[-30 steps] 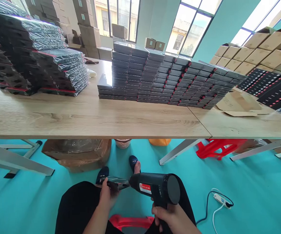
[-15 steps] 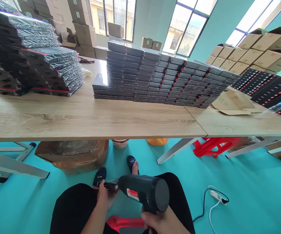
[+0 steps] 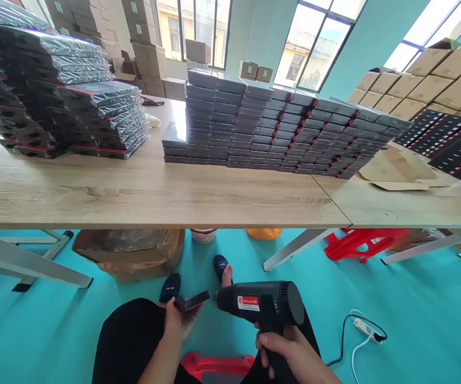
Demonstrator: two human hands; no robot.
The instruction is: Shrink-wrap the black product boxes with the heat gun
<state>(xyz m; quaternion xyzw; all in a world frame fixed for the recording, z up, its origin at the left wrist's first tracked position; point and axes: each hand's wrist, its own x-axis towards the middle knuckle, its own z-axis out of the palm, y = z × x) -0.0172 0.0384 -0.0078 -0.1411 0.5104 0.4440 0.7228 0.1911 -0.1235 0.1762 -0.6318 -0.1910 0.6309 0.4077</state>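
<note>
A black heat gun (image 3: 254, 304) with a red and white label is gripped by its handle in my right hand (image 3: 284, 349). Its nozzle points left toward a small flat black box (image 3: 192, 301). My left hand (image 3: 176, 322) holds that box by its near end, fingers closed around it. A short gap separates the nozzle from the box. Both hands are over my lap, below the level of the table's front edge.
On the wooden table (image 3: 214, 200) stand a wide stack of dark boxes (image 3: 238, 122) and, at left, film-wrapped black packs (image 3: 102, 114). Under it are a large carton (image 3: 134, 261) and a red stool (image 3: 364, 242). A power strip (image 3: 368, 328) with cables lies on the floor.
The heat gun has moved right, away from the small box, and turned more side-on. In my left hand, the box has tilted so its flat side shows more. The whole view has shifted slightly.
</note>
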